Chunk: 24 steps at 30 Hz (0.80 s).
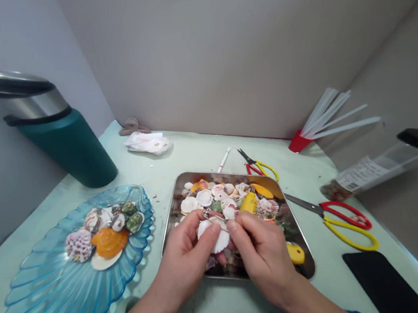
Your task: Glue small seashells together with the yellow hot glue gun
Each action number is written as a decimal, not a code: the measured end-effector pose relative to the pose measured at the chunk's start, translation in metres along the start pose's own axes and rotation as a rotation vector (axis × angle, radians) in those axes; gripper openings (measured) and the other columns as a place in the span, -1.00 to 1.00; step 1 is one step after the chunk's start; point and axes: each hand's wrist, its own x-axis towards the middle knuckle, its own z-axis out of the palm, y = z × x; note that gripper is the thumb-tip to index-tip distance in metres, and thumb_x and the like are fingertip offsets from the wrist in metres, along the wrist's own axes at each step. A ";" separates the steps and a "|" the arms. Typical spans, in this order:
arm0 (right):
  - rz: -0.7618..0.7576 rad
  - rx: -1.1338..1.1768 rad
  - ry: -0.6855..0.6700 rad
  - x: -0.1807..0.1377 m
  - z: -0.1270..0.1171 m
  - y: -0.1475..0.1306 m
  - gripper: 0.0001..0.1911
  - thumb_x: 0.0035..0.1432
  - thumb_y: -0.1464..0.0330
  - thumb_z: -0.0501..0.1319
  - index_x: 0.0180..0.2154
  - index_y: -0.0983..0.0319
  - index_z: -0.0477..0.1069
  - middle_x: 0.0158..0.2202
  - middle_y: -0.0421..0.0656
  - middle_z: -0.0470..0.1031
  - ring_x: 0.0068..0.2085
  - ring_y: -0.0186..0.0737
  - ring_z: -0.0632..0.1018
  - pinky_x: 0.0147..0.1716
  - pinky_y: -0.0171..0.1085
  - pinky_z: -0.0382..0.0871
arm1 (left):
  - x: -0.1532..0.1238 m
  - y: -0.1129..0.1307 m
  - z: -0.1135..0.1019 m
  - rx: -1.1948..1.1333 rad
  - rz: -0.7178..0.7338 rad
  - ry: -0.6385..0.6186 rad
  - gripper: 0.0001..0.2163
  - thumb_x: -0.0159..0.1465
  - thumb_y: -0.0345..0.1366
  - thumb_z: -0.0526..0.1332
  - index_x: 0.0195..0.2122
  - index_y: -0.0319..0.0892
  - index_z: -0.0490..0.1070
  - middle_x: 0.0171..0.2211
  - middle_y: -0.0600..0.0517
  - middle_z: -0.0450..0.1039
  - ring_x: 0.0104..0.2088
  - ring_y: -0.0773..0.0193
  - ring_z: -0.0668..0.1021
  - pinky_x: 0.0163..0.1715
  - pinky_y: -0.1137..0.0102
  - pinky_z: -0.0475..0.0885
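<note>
– Your left hand is closed on a white shell, thumb laid across the front of it. You have it over the near half of the metal tray, ribbed edge towards you

– And the right one?

– Your right hand has thumb and finger pinched at one end of a thin metal pin, which crosses the top of the shell. Whether those fingertips press on the shell too, you can't tell from this view

– What lies around them?

– Beneath your hands, the tray is crowded with loose shells, mostly white, with a few orange and yellow pieces. Left of it stands a blue dish, where you can see an orange shell touching a purple-speckled shell

– Anything beside the tray on the other side?

– Large scissors lie to your right, handles spread, with a clear jar near them. Small scissors and a white pen sit just past the tray's far edge, and a green tumbler stands behind your blue dish
</note>
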 end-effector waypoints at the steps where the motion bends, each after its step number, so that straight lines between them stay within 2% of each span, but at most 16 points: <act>1: -0.003 0.006 -0.006 0.000 0.000 0.000 -0.67 0.31 0.37 0.01 -0.54 0.21 0.16 -0.57 -0.27 0.24 -0.52 -0.36 0.31 -0.47 -0.32 0.11 | 0.001 -0.001 -0.001 0.002 -0.008 0.002 -0.72 0.14 -0.08 0.30 -0.39 -0.18 0.32 -0.58 0.12 0.44 -0.61 0.41 0.42 -0.59 0.53 0.35; 7: -0.041 0.028 -0.010 0.000 0.000 0.000 -0.68 0.34 0.39 -0.02 -0.50 0.21 0.20 -0.55 -0.28 0.26 -0.51 -0.37 0.32 -0.47 -0.35 0.14 | 0.002 -0.004 -0.004 0.030 -0.011 0.014 -0.70 0.16 -0.06 0.26 -0.43 -0.19 0.26 -0.59 0.11 0.45 -0.64 0.42 0.42 -0.61 0.53 0.29; 10: -0.101 -0.047 0.008 0.004 -0.006 -0.003 -0.67 0.34 0.40 -0.03 -0.51 0.20 0.18 -0.55 -0.27 0.24 -0.52 -0.35 0.31 -0.48 -0.33 0.13 | 0.001 -0.002 -0.004 0.022 0.001 0.023 -0.69 0.17 -0.06 0.26 -0.43 -0.17 0.23 -0.55 0.07 0.50 -0.64 0.42 0.43 -0.62 0.52 0.27; 13: -0.133 -0.184 -0.013 0.010 -0.020 -0.007 -0.72 0.34 0.40 -0.03 -0.46 0.20 0.23 -0.51 -0.24 0.29 -0.48 -0.30 0.35 -0.44 -0.30 0.16 | -0.001 -0.001 -0.004 0.019 0.021 0.039 -0.73 0.21 -0.10 0.22 -0.39 -0.17 0.23 -0.51 0.06 0.53 -0.63 0.42 0.45 -0.59 0.51 0.29; 15: -0.092 -0.306 -0.087 0.010 -0.033 -0.008 -0.78 0.33 0.39 -0.02 -0.37 0.20 0.30 -0.42 -0.19 0.38 -0.39 -0.24 0.42 -0.37 -0.27 0.22 | -0.001 0.000 -0.004 0.019 0.034 0.044 -0.77 0.24 -0.13 0.20 -0.36 -0.18 0.23 -0.48 0.05 0.55 -0.63 0.42 0.46 -0.57 0.51 0.29; 19: 0.020 -0.615 -0.198 -0.001 -0.055 0.002 -0.90 0.25 0.30 0.12 -0.30 0.17 0.34 -0.28 -0.12 0.46 -0.31 -0.11 0.50 -0.40 -0.23 0.29 | -0.002 0.000 -0.004 0.023 0.047 0.040 -0.76 0.23 -0.12 0.20 -0.35 -0.18 0.24 -0.48 0.04 0.56 -0.64 0.42 0.46 -0.59 0.51 0.27; 22: 0.037 -0.755 -0.191 -0.014 -0.060 0.013 -0.85 0.15 0.26 0.23 -0.25 0.16 0.34 -0.25 -0.09 0.49 -0.26 -0.01 0.54 -0.42 -0.19 0.34 | -0.002 -0.001 -0.004 0.047 0.050 0.038 -0.76 0.23 -0.12 0.21 -0.35 -0.18 0.24 -0.49 0.05 0.55 -0.64 0.42 0.46 -0.58 0.51 0.27; 24: 0.055 -0.824 -0.190 -0.021 -0.058 0.019 -0.78 0.10 0.26 0.27 -0.20 0.16 0.35 -0.24 -0.08 0.51 -0.28 0.03 0.56 -0.44 -0.17 0.35 | -0.002 -0.002 -0.004 0.097 0.053 0.048 -0.77 0.25 -0.13 0.19 -0.34 -0.19 0.27 -0.57 0.07 0.52 -0.63 0.41 0.45 -0.57 0.52 0.26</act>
